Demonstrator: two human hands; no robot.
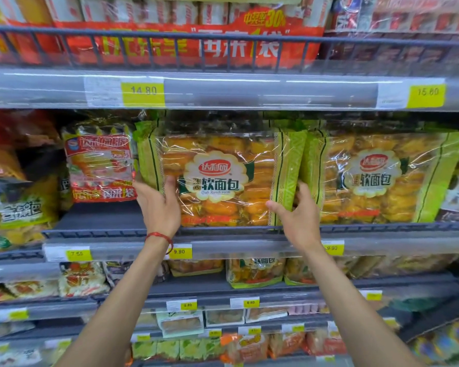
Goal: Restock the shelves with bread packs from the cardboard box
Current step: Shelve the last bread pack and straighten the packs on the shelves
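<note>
A green-edged clear bread pack stands upright on the middle shelf. My left hand grips its lower left edge, thumb on the front and fingers behind. My right hand grips its lower right edge, thumb across the front, fingers tucked between it and a second, identical bread pack standing to its right. The cardboard box is out of sight.
A red and white snack pack stands just left of the held pack, with bare shelf in front of it. The upper shelf edge with price tags hangs close above. Lower shelves carry more packs.
</note>
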